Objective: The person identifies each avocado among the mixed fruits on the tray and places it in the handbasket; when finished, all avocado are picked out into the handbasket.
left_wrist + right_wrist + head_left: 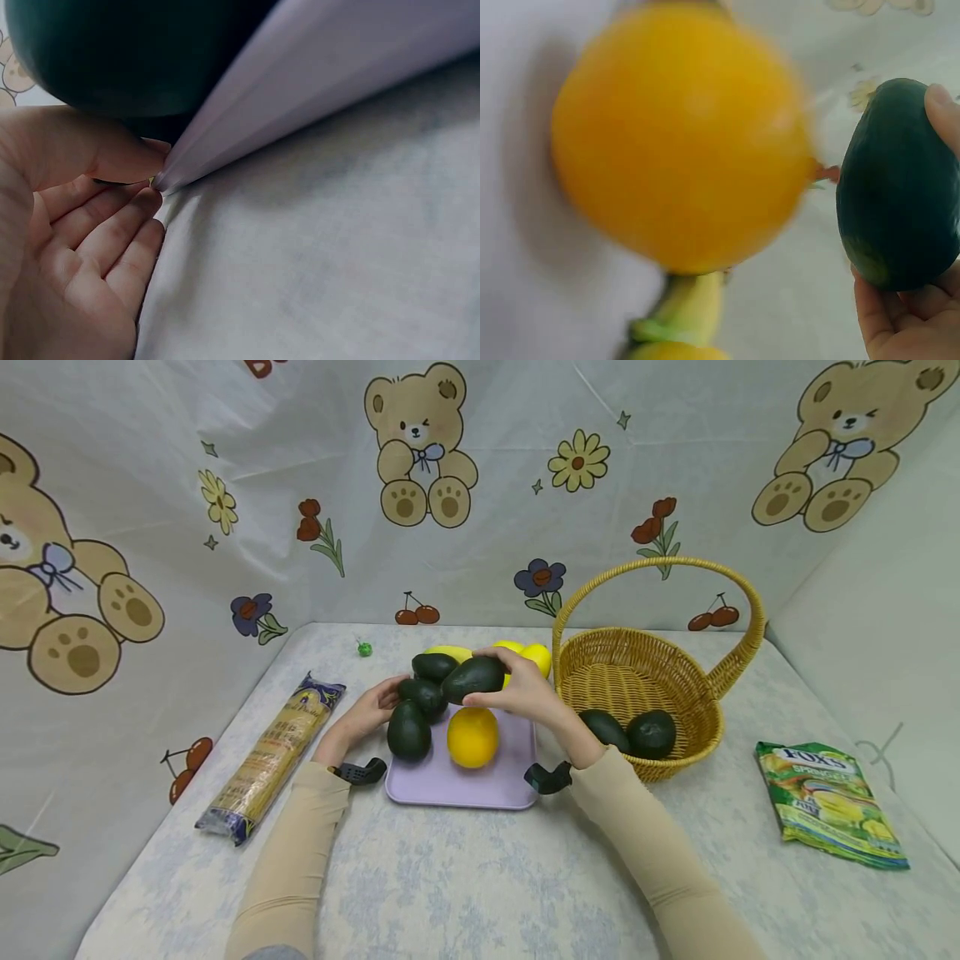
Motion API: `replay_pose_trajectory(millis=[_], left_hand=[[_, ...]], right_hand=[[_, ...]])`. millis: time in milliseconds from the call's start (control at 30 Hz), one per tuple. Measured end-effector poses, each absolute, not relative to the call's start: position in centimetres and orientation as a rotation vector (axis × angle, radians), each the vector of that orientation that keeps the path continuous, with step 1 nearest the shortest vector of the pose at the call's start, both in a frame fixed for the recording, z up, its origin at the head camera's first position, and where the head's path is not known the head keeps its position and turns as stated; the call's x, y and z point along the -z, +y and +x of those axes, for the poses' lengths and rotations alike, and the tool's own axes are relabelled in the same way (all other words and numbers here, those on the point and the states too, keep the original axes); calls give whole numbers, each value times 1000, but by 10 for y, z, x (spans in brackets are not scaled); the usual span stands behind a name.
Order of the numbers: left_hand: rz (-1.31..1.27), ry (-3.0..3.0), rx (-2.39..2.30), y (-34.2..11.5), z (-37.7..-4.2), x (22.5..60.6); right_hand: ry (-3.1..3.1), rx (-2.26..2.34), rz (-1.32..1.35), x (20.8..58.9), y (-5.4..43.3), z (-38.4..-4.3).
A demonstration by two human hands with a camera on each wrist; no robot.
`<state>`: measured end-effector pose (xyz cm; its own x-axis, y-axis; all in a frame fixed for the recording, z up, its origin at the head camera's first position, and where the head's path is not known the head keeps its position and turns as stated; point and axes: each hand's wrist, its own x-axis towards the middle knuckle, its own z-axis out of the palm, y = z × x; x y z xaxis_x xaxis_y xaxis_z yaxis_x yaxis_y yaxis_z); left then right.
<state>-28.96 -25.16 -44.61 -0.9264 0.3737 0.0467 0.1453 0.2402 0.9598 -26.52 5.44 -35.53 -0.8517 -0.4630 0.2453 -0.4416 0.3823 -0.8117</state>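
My right hand (525,687) holds a dark green avocado (474,680) above a lilac tray (461,795). In the right wrist view the thumb and fingers grip this avocado (900,187) from both sides. At the tray's left edge, my left hand (369,708) pinches the rim (202,154) between thumb and fingers, beside the other avocados. Several avocados (409,732) lie along the tray's left side. A round orange fruit (472,737) sits in the middle. Behind it are a banana (450,652) and yellow lemons (537,657), partly hidden by the right hand.
Right of the tray stands a wicker basket (708,727) with a tall handle and two avocados (651,734) inside. A pasta packet (281,752) lies on the left, a green candy bag (831,804) far right. A small green item (364,648) lies at the back.
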Motion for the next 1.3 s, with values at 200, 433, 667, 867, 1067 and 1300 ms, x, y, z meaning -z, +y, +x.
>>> replay_pose_trajectory(millis=[200, 433, 667, 867, 1067, 1300], left_hand=[[461, 2330, -1728, -250, -289, 442], [427, 2347, -1708, -248, -289, 440], [433, 2357, -1706, -250, -290, 441], [407, 2349, -1697, -252, -289, 440], [398, 2357, -1703, -253, -288, 440], [437, 2352, -1719, -250, -288, 444]], right_hand=[[2609, 1520, -1035, 333, 77, -247], [2710, 1434, -1071, 322, 121, -235], [2863, 1351, -858, 324, 179, -235], [2948, 1173, -738, 332, 224, -239], [2995, 1062, -667, 341, 254, -252], [3008, 926, -620, 353, 273, -262]])
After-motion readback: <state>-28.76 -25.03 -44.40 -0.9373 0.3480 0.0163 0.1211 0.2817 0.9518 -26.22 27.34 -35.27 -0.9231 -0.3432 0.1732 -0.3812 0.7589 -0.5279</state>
